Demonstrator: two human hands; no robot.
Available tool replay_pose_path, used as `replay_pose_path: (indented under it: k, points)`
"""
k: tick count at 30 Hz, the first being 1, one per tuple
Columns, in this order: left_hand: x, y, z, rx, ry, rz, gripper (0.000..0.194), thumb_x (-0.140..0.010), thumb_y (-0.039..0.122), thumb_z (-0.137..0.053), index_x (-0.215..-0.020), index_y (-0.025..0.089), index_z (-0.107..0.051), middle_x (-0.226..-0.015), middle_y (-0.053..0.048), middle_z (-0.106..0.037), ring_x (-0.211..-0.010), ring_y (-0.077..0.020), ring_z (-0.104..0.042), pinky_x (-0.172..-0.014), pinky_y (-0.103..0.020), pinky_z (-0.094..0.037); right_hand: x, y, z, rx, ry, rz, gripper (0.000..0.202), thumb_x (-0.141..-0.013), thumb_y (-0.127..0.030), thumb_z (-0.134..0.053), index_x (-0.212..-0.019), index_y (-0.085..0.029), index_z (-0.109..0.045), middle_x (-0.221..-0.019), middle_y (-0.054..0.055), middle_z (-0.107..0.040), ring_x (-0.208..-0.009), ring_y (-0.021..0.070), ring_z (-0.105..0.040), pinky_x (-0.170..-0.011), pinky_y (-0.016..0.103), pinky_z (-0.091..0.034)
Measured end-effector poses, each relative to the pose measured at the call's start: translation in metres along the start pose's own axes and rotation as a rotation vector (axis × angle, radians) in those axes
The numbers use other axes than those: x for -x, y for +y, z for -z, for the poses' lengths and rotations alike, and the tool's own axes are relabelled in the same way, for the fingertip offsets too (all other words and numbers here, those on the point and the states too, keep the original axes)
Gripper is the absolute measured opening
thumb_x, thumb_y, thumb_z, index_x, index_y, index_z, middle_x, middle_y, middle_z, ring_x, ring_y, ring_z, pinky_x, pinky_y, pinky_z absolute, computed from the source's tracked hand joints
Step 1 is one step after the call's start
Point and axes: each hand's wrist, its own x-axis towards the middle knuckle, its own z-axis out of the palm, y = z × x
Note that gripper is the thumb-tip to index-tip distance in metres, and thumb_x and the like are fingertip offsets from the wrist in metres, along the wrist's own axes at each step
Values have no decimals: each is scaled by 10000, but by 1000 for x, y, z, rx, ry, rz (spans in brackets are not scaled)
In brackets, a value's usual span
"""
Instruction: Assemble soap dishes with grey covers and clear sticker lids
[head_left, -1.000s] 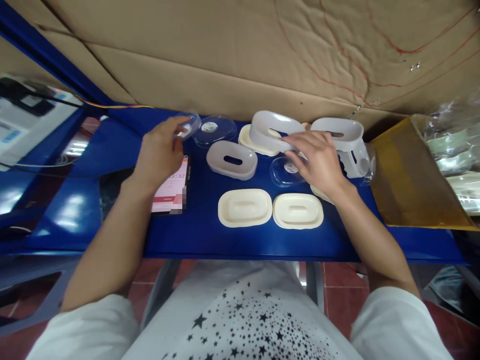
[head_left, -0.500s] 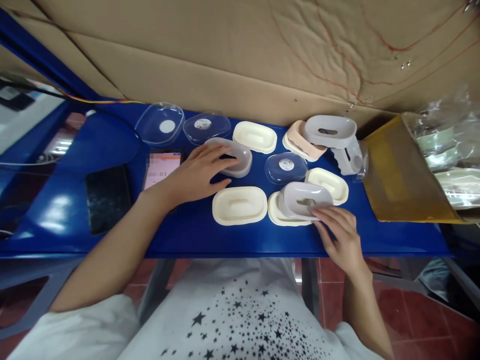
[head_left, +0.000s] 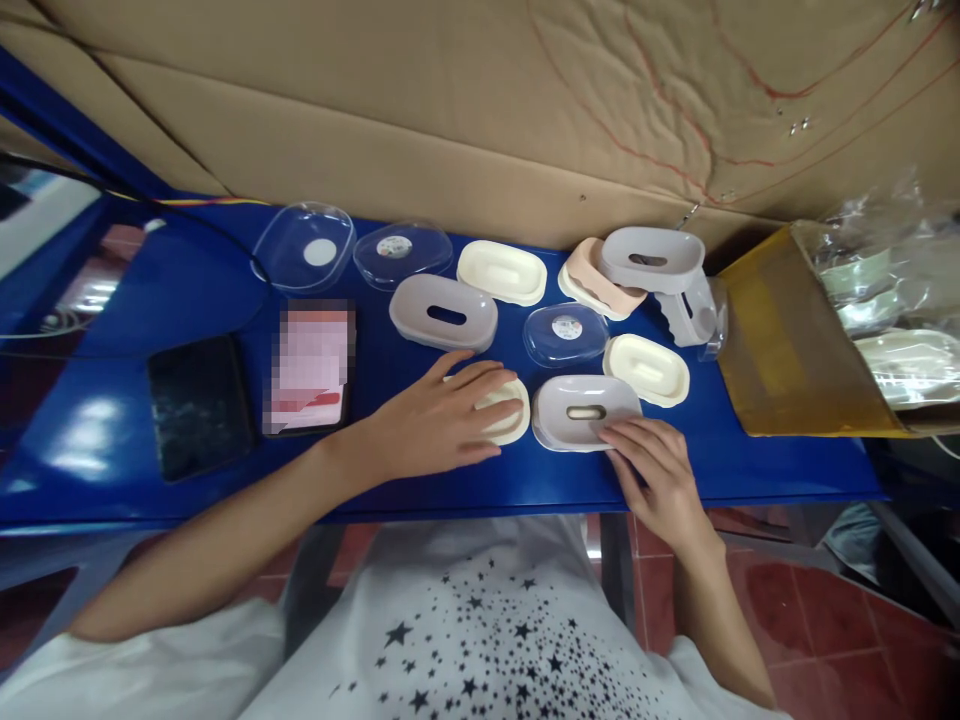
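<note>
On the near edge of the blue table (head_left: 112, 440) — left hand (head_left: 442, 420) laid flat, fingers spread and relaxed, over a cream tray (head_left: 504, 412); gripped nothing, seemingly pinned the tray so as not to slide. Just beside, right hand (head_left: 656, 475) with fingertips (head_left: 611, 435) touching the near rim of a grey slotted insert (head_left: 585, 410), seated in its own cream tray; fingers extended, not closed round it — likely pressed to seat it.

Behind, well apart: second grey insert (head_left: 444, 313), loose; spare cream trays (head_left: 501, 271) (head_left: 646, 368); clear lids (head_left: 566, 334) (head_left: 304, 248) (head_left: 403, 254), laid separately, apparently sorted by kind. Far right, stacked pink and grey pieces (head_left: 622, 270), partly nested.

To the left: lit phone (head_left: 309, 368), dark phone (head_left: 196, 404). At right edge: cardboard box (head_left: 795, 340) with bagged stock, open towards the table.
</note>
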Motion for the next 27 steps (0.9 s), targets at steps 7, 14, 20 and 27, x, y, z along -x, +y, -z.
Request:
replay_pose_path:
  k: [7, 14, 20, 27]
  points:
    - [-1, 1, -3, -7, 36, 8, 383, -1033, 166, -597, -1409, 207, -658, -1566, -165, -636, -1443, -344, -609, -1230, -563, -475, 1, -9, -3, 41, -38, 56, 894, -1029, -121, -686, -1749, -507, -321, -1390, 10, -794, -1255, 364, -761, -1045, 628, -604]
    - [-8, 26, -14, -147, 86, -112, 181, -1085, 291, -655, -1246, 218, -694, -1451, -114, -699, -1397, -293, -616, -1224, -501, -465, -8, -15, -15, 125, -90, 172, 835, -1058, -136, -666, -1758, -437, -324, -1360, 37, -814, -1205, 336, -793, -1011, 582, -615]
    - [-11, 31, -20, -236, 119, -122, 74, -1066, 246, -663, -1075, 191, -712, -1182, -98, -755, -1158, -269, -682, -1081, -441, -538, -36, -14, -6, 96, -206, 297, 434, -1089, -242, -661, -1511, -346, -655, -1351, 52, -818, -1223, 291, -787, -1020, 520, -631]
    - [-10, 26, -21, -149, 80, -119, 96, -1059, 282, -693, -1096, 194, -697, -1215, -92, -743, -1196, -273, -677, -1129, -463, -509, -128, 51, 4, 18, -282, 159, 597, -1071, -214, -605, -1654, -305, -510, -1733, 126, -517, -1617, 347, -483, -1271, 668, -437]
